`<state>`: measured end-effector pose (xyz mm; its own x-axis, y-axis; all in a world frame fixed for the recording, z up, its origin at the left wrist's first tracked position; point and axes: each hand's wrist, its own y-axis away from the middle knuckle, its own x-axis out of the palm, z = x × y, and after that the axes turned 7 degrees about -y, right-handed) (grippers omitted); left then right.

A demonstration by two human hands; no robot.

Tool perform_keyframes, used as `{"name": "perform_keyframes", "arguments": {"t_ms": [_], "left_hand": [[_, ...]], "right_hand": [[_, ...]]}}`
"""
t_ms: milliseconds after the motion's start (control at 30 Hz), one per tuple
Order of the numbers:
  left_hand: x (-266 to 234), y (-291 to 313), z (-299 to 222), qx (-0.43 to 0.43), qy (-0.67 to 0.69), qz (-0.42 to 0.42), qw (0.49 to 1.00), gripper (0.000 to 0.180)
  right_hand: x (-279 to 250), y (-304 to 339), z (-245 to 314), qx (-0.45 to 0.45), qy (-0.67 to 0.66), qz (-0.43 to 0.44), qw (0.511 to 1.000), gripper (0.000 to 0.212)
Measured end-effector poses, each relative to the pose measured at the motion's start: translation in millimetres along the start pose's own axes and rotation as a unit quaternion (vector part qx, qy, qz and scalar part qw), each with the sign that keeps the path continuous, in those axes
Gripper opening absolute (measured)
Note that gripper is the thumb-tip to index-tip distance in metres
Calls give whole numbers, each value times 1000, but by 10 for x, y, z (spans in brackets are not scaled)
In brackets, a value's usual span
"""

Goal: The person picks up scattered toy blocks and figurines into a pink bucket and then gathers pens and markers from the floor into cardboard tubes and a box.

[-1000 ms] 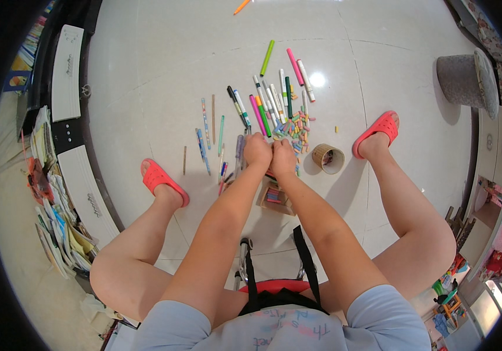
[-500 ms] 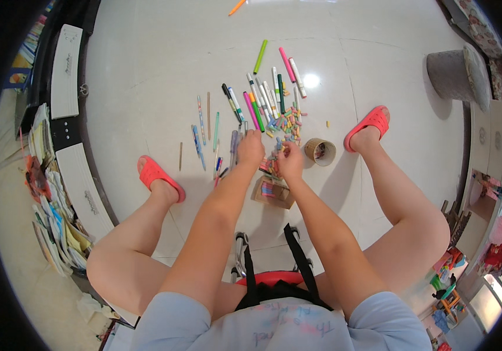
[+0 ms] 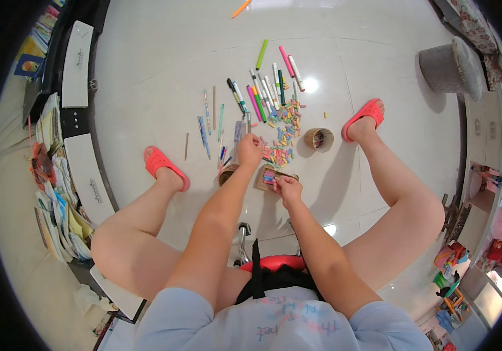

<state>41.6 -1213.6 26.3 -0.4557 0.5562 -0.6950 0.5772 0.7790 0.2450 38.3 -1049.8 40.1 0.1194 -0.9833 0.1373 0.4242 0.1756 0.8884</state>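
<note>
Short coloured chalk pieces (image 3: pixel 286 124) lie in a loose pile on the floor in front of me. My left hand (image 3: pixel 251 150) is closed at the pile's left side, beside several pens; what its fingers hold, if anything, is hidden. My right hand (image 3: pixel 289 191) pinches at the small brown box (image 3: pixel 261 181), its fingertips against the pink and blue chalk sticks (image 3: pixel 269 176) lined up inside. Whatever is between those fingertips is too small to make out. A round brown container (image 3: pixel 227 173) is partly covered by my left forearm.
A brown cup (image 3: pixel 319 140) with small things inside stands right of the pile. Markers (image 3: pixel 268 88) lie beyond it, pencils and pens (image 3: pixel 204 137) to its left. My red slippers (image 3: pixel 166 168) flank the area. A grey stool (image 3: pixel 449 67) stands at the far right.
My right hand has moved from the chalk pile back toward me, to the box. My left hand has shifted slightly nearer, and the round container beside its forearm now shows.
</note>
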Motion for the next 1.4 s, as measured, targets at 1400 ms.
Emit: {"name": "perform_keyframes", "arguments": {"t_ms": [1400], "left_hand": [[-55, 989, 194, -96, 174, -19, 980, 10]], "right_hand": [[126, -198, -257, 2, -64, -47, 997, 21]]}}
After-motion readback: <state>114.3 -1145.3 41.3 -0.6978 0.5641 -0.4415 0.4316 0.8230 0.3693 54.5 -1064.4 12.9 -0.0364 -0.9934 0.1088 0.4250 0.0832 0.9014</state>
